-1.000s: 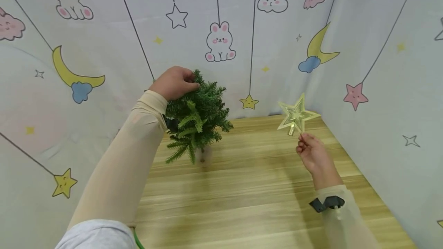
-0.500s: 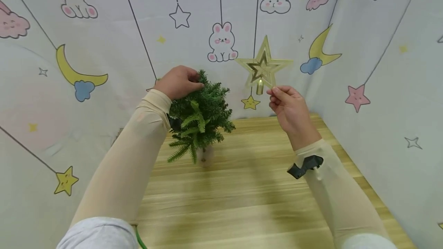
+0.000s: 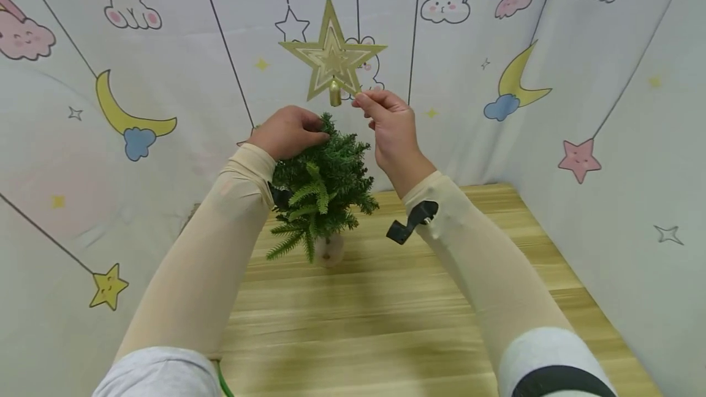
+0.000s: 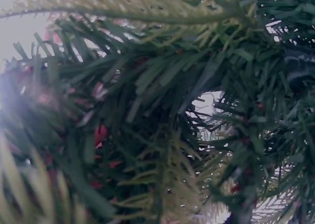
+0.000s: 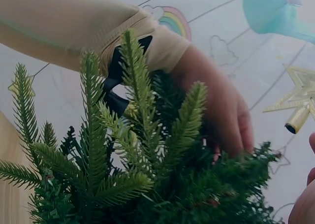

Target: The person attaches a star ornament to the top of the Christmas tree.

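Note:
A small artificial Christmas tree (image 3: 344, 173) stands on the table, its pale base (image 3: 330, 251) partly hidden by branches. My left hand (image 3: 288, 133) grips the tree near its top. Above the tip hangs a gold star topper (image 3: 331, 57), upright, with a short gold socket below it. Between thumb and fingers my right hand (image 3: 398, 139) pinches the star's lower right point. In the right wrist view, the socket of the star (image 5: 299, 93) is apart from the treetop, and the left hand (image 5: 221, 111) is at the branches. Green needles (image 4: 162, 81) fill the left wrist view.
The wood-grain table (image 3: 386, 323) reaches back to a white curtain (image 3: 441, 152) printed with bunnies, moons and stars. Another curtain side closes in on the right. Black wrist straps (image 3: 413, 222) sit on the sleeves.
My right hand has carried the star up and leftward, from the table's right side to above the treetop. The left hand has stayed on the tree.

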A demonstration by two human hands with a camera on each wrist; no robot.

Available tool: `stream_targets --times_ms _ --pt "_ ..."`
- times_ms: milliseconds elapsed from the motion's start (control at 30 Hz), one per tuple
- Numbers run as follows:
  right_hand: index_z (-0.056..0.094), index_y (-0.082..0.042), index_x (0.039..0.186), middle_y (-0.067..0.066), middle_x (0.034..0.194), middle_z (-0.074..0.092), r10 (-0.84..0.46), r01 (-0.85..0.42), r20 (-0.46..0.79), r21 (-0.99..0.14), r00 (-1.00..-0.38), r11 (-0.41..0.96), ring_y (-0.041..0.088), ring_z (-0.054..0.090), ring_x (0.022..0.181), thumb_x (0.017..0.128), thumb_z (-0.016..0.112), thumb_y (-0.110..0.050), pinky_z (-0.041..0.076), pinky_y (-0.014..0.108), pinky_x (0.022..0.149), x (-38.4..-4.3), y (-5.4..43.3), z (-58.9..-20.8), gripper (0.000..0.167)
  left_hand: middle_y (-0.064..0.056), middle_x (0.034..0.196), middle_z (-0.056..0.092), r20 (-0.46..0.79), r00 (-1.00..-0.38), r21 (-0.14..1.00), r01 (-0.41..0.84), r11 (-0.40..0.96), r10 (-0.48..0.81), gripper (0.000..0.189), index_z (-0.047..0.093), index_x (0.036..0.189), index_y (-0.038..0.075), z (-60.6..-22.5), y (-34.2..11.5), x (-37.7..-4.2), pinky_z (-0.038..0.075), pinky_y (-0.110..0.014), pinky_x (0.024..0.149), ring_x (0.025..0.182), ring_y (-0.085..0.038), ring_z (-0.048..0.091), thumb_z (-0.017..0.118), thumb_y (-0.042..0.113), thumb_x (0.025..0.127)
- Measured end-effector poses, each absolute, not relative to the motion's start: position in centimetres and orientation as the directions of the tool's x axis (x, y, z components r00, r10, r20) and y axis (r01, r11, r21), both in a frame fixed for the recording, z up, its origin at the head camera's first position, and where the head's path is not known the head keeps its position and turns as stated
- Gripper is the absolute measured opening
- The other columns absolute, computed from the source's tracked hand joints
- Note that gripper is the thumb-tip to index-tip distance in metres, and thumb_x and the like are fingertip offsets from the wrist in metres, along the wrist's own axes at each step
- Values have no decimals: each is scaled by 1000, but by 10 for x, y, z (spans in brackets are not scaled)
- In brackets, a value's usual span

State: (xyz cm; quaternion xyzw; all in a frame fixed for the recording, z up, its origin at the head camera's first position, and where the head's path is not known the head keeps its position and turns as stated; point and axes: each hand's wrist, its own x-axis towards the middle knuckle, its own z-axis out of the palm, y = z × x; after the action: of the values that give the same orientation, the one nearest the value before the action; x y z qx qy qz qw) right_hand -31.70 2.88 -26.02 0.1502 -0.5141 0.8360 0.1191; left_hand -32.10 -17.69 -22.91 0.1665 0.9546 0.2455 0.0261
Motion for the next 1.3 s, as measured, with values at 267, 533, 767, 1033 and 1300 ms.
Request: stream_targets --times_ms 267,533,767,1033,1300 --pt "76 -15 85 -3 86 76 10 -368 390 -861 -921 -351 16 58 89 97 75 -11 44 28 81 -323 14 -264 12 -14 139 66 40 -945 474 304 827 325 44 67 136 5 -229 -178 -322 46 -51 111 130 -32 59 63 35 104" --pt "79 -12 93 0 92 76 -42 -378 401 -891 -915 -252 20 64 98 97 75 -14 51 31 86 -325 21 -276 6 -14 133 69 78 -932 454 350 819 355 43 69 134 4 -232 -177 -322 47 -50 109 123 -31 63 63 33 103" --pt "79 -6 95 2 91 75 -48 -491 490 -871 -870 24 17 67 96 97 77 -19 53 29 89 -327 31 -284 13 -14 130 71 86 -936 447 341 827 340 39 71 132 5 -232 -174 -321 49 -49 106 118 -29 64 63 31 104" --pt "79 -7 94 2 88 74 -76 -564 566 -784 -821 259 16 64 85 99 74 -21 48 31 75 -322 34 -288 15 -11 120 75 116 -942 440 332 835 314 33 77 123 9 -231 -173 -320 52 -46 99 108 -26 65 65 31 103" --pt "78 -8 95 3 86 74 -97 -547 548 -769 -831 330 15 63 78 101 71 -19 50 33 74 -317 34 -287 14 -8 101 77 162 -946 435 323 840 280 27 82 106 9 -231 -172 -318 53 -43 88 93 -25 64 69 32 101"
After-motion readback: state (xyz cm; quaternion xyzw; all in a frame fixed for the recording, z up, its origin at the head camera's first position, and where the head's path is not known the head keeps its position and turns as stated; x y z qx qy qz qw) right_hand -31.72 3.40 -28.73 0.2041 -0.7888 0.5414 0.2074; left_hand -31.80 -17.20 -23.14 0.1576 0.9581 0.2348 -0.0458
